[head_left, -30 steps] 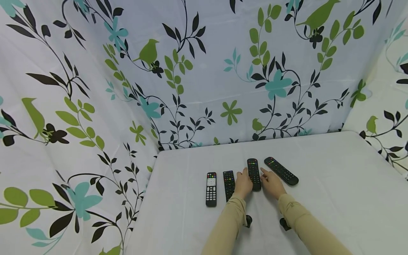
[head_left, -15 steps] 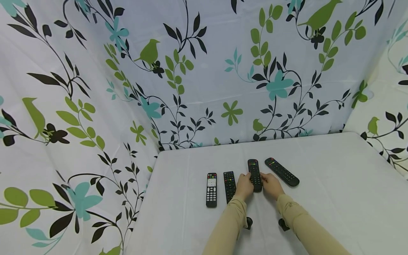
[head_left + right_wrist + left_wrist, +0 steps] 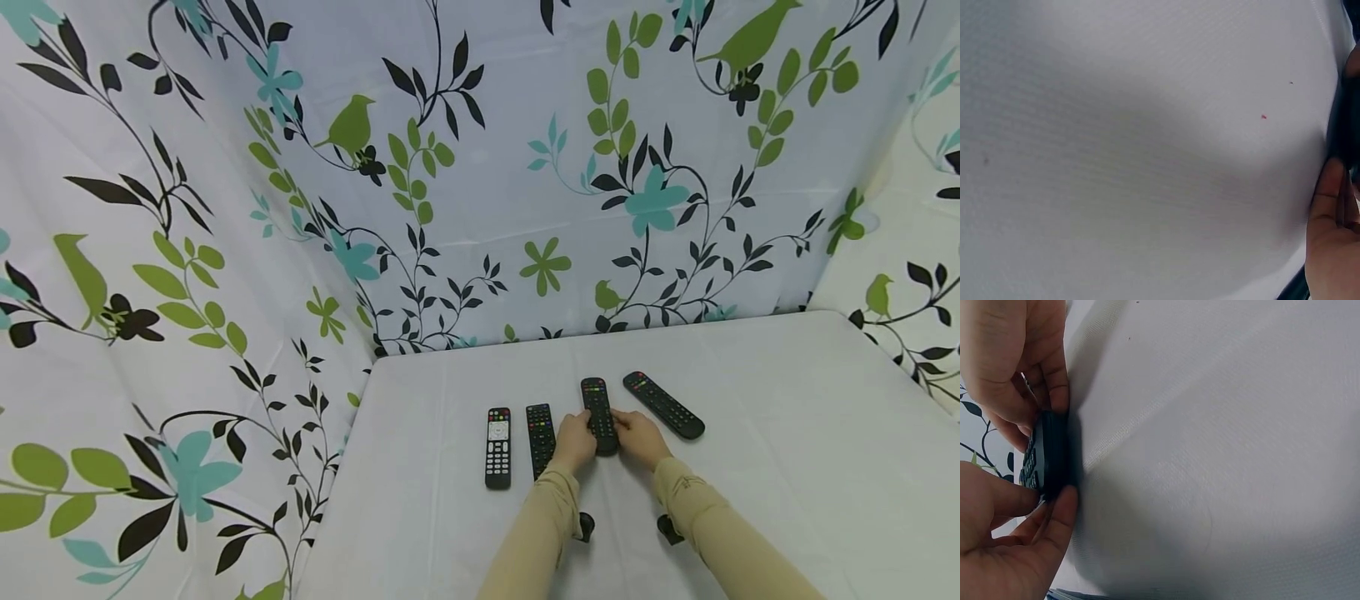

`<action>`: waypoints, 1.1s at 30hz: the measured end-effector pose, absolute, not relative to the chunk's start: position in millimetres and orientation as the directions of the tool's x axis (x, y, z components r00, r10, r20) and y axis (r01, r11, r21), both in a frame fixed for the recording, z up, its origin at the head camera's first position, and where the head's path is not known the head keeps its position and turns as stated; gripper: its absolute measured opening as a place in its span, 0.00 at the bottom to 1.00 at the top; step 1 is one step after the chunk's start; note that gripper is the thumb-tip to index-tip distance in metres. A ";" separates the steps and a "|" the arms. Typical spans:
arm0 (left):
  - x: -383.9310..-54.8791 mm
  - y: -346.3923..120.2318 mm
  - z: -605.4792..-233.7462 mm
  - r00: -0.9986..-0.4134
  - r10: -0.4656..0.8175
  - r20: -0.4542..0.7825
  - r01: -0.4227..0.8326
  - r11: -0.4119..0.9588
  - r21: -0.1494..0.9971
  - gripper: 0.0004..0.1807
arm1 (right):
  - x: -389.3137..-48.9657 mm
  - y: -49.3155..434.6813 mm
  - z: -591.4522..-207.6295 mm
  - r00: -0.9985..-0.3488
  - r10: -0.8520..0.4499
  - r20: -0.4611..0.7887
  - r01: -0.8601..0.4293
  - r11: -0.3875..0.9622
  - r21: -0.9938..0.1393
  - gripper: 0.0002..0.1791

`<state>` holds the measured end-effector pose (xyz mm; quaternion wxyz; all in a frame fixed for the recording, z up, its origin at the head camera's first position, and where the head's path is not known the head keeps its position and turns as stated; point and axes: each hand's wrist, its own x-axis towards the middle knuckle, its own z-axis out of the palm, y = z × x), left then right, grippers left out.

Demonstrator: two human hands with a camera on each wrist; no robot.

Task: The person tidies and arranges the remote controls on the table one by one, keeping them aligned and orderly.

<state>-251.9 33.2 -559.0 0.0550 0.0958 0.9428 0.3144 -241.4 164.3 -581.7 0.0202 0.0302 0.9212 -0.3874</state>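
A black remote control (image 3: 597,415) lies between my two hands near the middle of the white table. My left hand (image 3: 574,443) pinches its left edge with thumb and fingers, and my right hand (image 3: 641,439) pinches the right edge. Up close in the left wrist view, the remote's near end is low over the cloth, with fingertips at its sides. Only part of the right hand (image 3: 1332,231) shows in the right wrist view, at the dark remote by the frame's edge.
Left of the hands lie a black remote (image 3: 539,437), partly covered by the left hand, and another with white buttons (image 3: 497,447). A fourth remote (image 3: 663,404) lies slantwise to the right. Patterned curtains (image 3: 465,183) hang behind the white table (image 3: 787,433).
The right hand's fingers have closed onto the remote's right edge. The middle remote has shifted slightly toward the person and tilted a little. The other remotes stay put.
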 end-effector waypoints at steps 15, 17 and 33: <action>-234.8 32.7 -557.4 -0.968 0.238 -0.077 0.148 0.793 0.591 0.21 | -223.9 166.5 -575.3 -0.994 -0.002 -0.112 0.074 0.738 -0.671 0.22; -232.1 31.7 -556.7 -0.967 0.239 -0.083 0.148 0.800 0.581 0.21 | -221.5 165.4 -575.4 -0.993 -0.003 -0.116 0.076 0.737 -0.671 0.22; -210.0 24.2 -552.6 -0.964 0.262 -0.053 0.208 0.860 0.465 0.21 | -204.6 155.5 -577.2 -0.994 -0.016 -0.108 0.063 0.726 -0.685 0.22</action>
